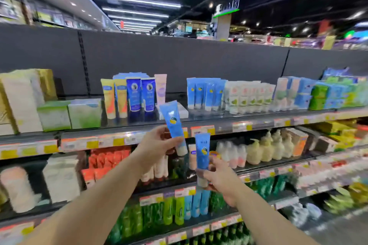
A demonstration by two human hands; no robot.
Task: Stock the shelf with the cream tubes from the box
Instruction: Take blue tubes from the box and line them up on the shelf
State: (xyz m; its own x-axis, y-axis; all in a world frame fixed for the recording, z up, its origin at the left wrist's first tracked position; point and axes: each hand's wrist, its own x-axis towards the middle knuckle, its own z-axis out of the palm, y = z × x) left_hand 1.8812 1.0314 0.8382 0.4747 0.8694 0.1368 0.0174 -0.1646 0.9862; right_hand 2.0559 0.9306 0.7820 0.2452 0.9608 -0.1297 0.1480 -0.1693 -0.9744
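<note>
glossy plastic tubes (173, 120); shelf (219, 123) — glossy

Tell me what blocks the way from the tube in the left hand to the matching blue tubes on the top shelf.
Nothing visible does. The tube in the left hand is raised before the shelf edge, left of the blue tubes.

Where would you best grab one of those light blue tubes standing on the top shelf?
Probably around the upper body of a front light blue tube, coming straight in from the aisle side. The row stands upright, caps down, packed side by side against white tubes, so only the fronts and flat top ends are free.
</note>
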